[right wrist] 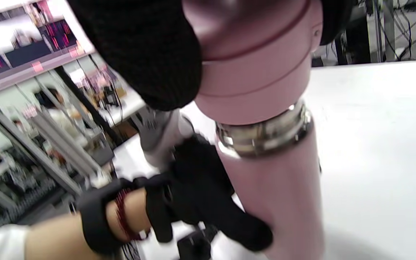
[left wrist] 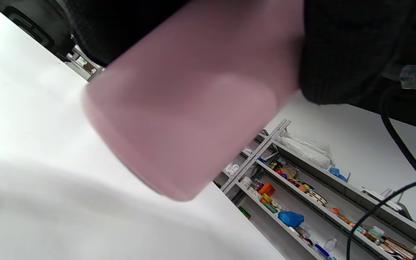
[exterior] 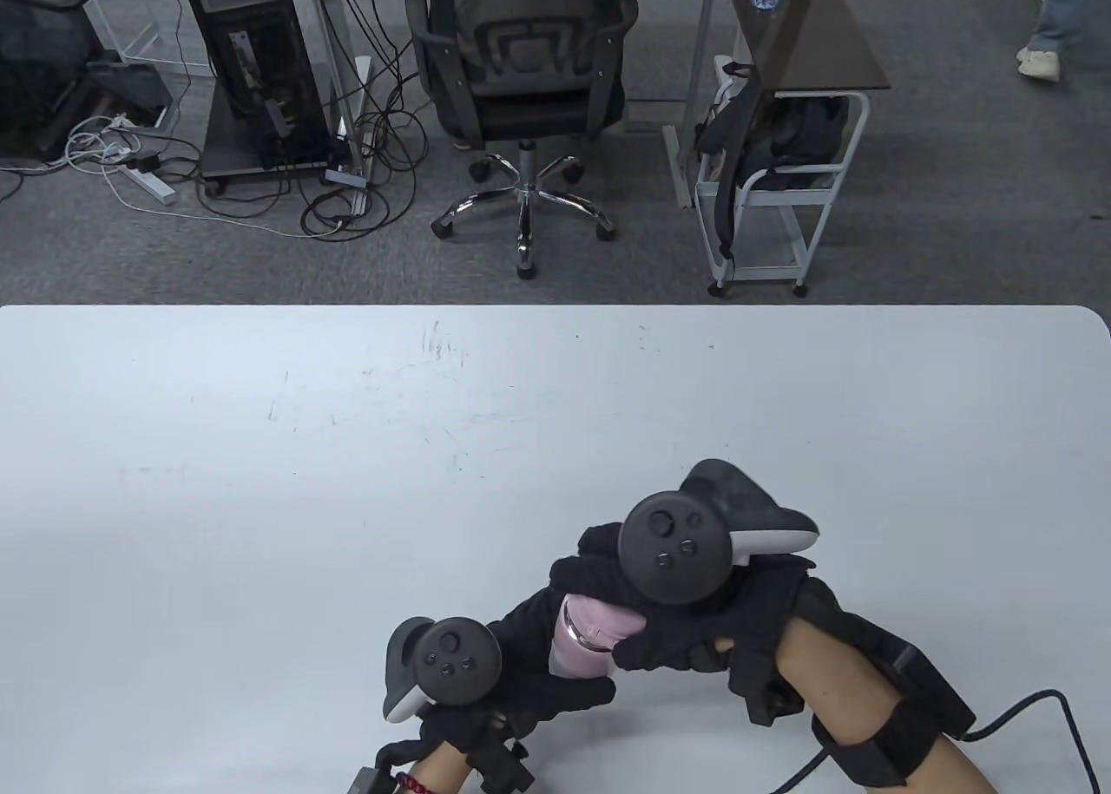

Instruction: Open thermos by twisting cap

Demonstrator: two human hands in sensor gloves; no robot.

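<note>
**Ana:** Table view first: where is the thermos?

**Ben:** Near the front edge of the white table [exterior: 260, 447], a little right of centre, caught between both gloved hands. Only a small pink stretch of the thermos [exterior: 580, 648] shows there, with its silver ring just visible.

**Ana:** Which hand has the cap?

**Ben:** The right hand [exterior: 694, 603] comes over the top. In the right wrist view its black fingers [right wrist: 146, 54] are wrapped around the pink cap [right wrist: 258, 79], pressed against its side. Below the cap sits the steel collar [right wrist: 265, 135], then the pink body [right wrist: 284, 202] running down to the table.

**Ana:** And the left hand?

**Ben:** The left hand [exterior: 529, 664] grips the body lower down. From the right wrist view its fingers [right wrist: 229, 216] curl around the near side of the bottle, with a red bead bracelet [right wrist: 123, 216] on the wrist.

**Ana:** Is the base on the table?

**Ben:** In the left wrist view the thermos's rounded bottom [left wrist: 179, 144] fills the frame, blurred; I cannot tell whether it touches the surface. Black glove fabric [left wrist: 345, 50] covers its upper part.

**Ana:** Anything behind?

**Ben:** An office chair [exterior: 521, 74], a computer tower [exterior: 252, 56] and a small cart [exterior: 781, 134] stand on the carpet beyond the table.
</note>
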